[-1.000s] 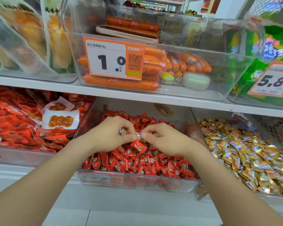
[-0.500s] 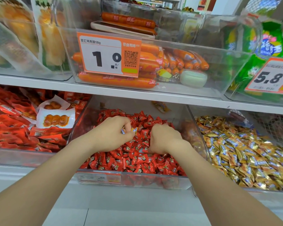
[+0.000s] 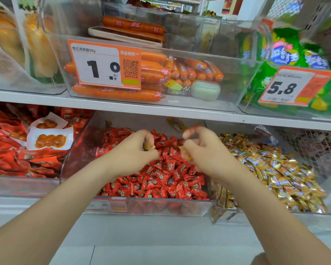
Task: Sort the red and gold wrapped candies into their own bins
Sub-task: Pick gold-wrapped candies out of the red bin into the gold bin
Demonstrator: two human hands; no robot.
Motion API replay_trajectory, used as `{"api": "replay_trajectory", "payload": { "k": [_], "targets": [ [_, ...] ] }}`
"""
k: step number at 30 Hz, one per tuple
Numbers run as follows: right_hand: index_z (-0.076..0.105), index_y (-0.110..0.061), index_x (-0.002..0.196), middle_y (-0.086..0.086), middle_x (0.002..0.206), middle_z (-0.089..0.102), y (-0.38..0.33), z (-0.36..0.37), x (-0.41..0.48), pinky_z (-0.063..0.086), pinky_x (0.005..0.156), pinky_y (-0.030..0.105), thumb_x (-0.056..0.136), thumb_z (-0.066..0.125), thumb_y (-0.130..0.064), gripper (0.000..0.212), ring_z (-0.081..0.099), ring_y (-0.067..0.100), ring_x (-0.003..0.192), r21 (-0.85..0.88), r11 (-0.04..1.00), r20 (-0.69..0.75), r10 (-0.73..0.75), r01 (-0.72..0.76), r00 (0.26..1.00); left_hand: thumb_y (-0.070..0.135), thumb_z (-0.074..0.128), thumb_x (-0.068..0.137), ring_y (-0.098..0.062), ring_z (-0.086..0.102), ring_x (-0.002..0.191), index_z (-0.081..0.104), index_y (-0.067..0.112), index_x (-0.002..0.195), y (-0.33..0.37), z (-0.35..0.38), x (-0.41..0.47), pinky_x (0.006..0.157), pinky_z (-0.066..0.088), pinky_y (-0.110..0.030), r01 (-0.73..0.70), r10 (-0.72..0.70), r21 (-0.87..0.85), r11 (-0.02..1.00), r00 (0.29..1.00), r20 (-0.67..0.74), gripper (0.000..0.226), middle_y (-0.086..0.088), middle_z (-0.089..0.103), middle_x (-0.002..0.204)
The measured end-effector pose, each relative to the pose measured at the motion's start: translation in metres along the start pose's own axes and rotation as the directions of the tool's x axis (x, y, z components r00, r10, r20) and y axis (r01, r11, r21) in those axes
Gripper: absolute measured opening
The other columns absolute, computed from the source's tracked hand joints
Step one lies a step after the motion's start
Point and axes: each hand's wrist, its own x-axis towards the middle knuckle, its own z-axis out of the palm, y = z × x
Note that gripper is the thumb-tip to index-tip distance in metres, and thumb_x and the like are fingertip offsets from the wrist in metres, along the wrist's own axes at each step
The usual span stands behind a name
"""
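- A gold-wrapped candy (image 3: pixel 149 146) is being pinched by the left hand (image 3: pixel 132 156), fingers curled, over the red candies bin (image 3: pixel 161 207).
- A blurred gold piece (image 3: pixel 187 157) is being gripped by the right hand (image 3: pixel 206 152), near the gold candies bin (image 3: pixel 311 217).

The red candies (image 3: pixel 161 175) carry a small dark-and-white mark on each wrapper, while the gold candies (image 3: pixel 275 169) have blue-and-white bands across shiny foil. A gold candy (image 3: pixel 148 145) shows in the left hand (image 3: pixel 130 155) and a yellow-gold wrapper (image 3: pixel 188 156) in the right hand (image 3: pixel 204 155). Above the see-through bins (image 3: pixel 161 206) and the white shelf (image 3: pixel 122 107) lie orange sausages (image 3: pixel 117 94) with red lettering, a pale green case (image 3: pixel 205 90), green bags (image 3: pixel 287 52) with blue and yellow print, and two orange-and-white price tags (image 3: pixel 103 64) with black numerals; at far left are red packets (image 3: pixel 6 146).
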Motion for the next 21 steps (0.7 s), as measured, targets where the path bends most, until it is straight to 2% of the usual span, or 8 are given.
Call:
{"api": "replay_trajectory", "payload": {
  "k": [4,6,8,12,14,16,19,21],
  "targets": [
    [0.065,-0.01,0.095,-0.004,0.054,0.045,0.004,-0.03,-0.03,0.028,0.04,0.02,0.105,0.047,-0.006,0.021,0.034,0.008,0.04,0.181,0.983,-0.115,-0.006,0.027,0.993,0.015,0.059,0.1,-0.02,0.046,0.065,0.057,0.031,0.117,0.023,0.024,-0.011,0.065,0.038,-0.042,0.065,-0.049,-0.236,0.97,0.996,0.073,0.023,-0.003,0.073,0.085],
    [0.07,-0.018,0.1,-0.011,0.063,0.056,0.023,-0.054,-0.038,0.039,0.051,0.026,0.107,0.052,-0.021,0.019,0.049,0.009,0.052,-0.066,0.994,-0.249,-0.097,0.083,0.964,0.018,0.059,0.103,-0.022,0.04,0.066,0.064,0.033,0.11,0.045,0.04,-0.024,0.065,0.034,-0.04,0.036,-0.012,-0.226,0.973,0.994,0.107,0.017,-0.002,0.059,0.073],
    [0.065,-0.025,0.11,-0.009,0.078,0.063,0.049,-0.081,-0.038,0.046,0.064,0.033,0.108,0.05,-0.028,0.016,0.059,0.012,0.066,-0.346,0.938,-0.338,-0.158,0.033,0.928,0.021,0.055,0.106,-0.018,0.04,0.062,0.064,0.031,0.105,0.074,0.06,-0.037,0.06,0.033,-0.032,-0.061,0.089,-0.184,0.981,0.985,0.148,0.014,0.002,0.049,0.068],
    [0.062,-0.026,0.123,0.004,0.102,0.062,0.092,-0.126,-0.031,0.04,0.075,0.032,0.105,0.048,-0.014,0.025,0.06,0.021,0.086,-0.494,0.869,-0.354,-0.218,0.016,0.91,0.011,0.051,0.105,-0.003,0.04,0.045,0.063,0.023,0.101,0.132,0.109,-0.035,0.046,0.029,-0.015,-0.333,0.335,-0.039,0.942,0.937,0.1,0.017,0.015,0.047,0.053],
    [0.069,-0.026,0.121,0.001,0.111,0.066,0.1,-0.14,-0.034,0.044,0.085,0.032,0.102,0.053,-0.011,0.029,0.062,0.019,0.104,-0.562,0.825,-0.301,-0.276,0.063,0.913,0.008,0.051,0.102,0.002,0.046,0.057,0.062,0.022,0.101,0.154,0.134,-0.015,0.055,0.032,-0.015,-0.441,0.434,0.091,0.893,0.897,0.082,0.018,0.013,0.049,0.065],
    [0.074,-0.028,0.118,-0.012,0.105,0.07,0.1,-0.151,-0.048,0.046,0.08,0.026,0.101,0.052,-0.008,0.035,0.062,0.001,0.094,-0.527,0.845,-0.281,-0.278,0.095,0.918,0.011,0.051,0.102,0.001,0.054,0.082,0.059,0.023,0.109,0.162,0.157,0.013,0.07,0.037,-0.024,-0.477,0.459,0.207,0.855,0.879,0.127,0.016,0.009,0.057,0.089],
    [0.074,-0.024,0.125,-0.022,0.091,0.068,0.098,-0.16,-0.063,0.037,0.065,0.006,0.102,0.048,-0.003,0.04,0.057,-0.013,0.07,-0.441,0.895,-0.358,-0.241,0.064,0.902,0.026,0.061,0.102,-0.028,0.053,0.123,0.05,0.021,0.136,0.157,0.178,0.046,0.101,0.044,-0.043,-0.426,0.322,0.468,0.774,0.902,0.289,0.036,-0.005,0.056,0.129],
    [0.073,-0.024,0.129,-0.012,0.115,0.074,0.096,-0.161,-0.066,0.041,0.076,0.01,0.099,0.052,-0.005,0.041,0.057,-0.011,0.076,-0.429,0.903,-0.443,-0.225,0.015,0.868,0.043,0.065,0.097,-0.033,0.049,0.131,0.045,0.021,0.145,0.152,0.179,0.052,0.108,0.04,-0.052,-0.411,0.27,0.659,0.63,0.911,0.311,0.056,-0.006,0.053,0.138]
  ]
}}
